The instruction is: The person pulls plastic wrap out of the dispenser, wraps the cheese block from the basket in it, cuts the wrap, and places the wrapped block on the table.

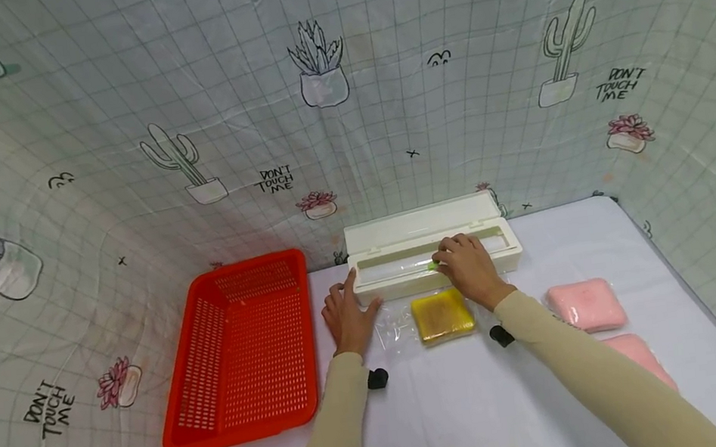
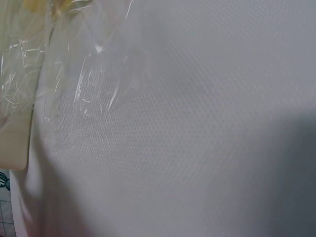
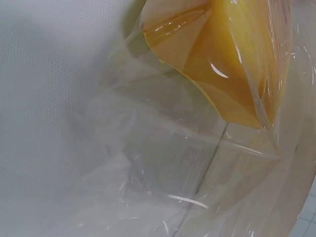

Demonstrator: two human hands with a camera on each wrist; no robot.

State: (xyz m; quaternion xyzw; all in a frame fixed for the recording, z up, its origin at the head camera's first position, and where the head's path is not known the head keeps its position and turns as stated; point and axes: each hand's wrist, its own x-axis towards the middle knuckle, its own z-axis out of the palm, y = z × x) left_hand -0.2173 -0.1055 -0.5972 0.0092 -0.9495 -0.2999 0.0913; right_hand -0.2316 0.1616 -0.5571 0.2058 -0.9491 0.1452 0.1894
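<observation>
A long white cling-film dispenser (image 1: 401, 288) stands near the back wall, its lid (image 1: 420, 224) raised. With its fingertips, my right hand (image 1: 470, 269) pinches a small green slider (image 1: 433, 265) along the dispenser's front. My left hand (image 1: 347, 322) touches the left end, fingers extended and spread, thumb by the front corner. Just before the dispenser lies a square yellow packet (image 1: 442, 316), with clear film (image 1: 395, 327) around it. In the right wrist view the film covers the yellow packet (image 3: 222, 59). Only loose film (image 2: 74, 84) and cloth show clearly in the left wrist view; both wrist views miss the fingers.
A red plastic basket (image 1: 261, 367) stands on the left. Two pink wrapped packets, a farther one (image 1: 587, 305) and a nearer one (image 1: 639, 358), lie at the right, the nearer partly behind my right forearm. Patterned cloth (image 1: 385, 120) hangs behind the white-covered table (image 1: 454, 416).
</observation>
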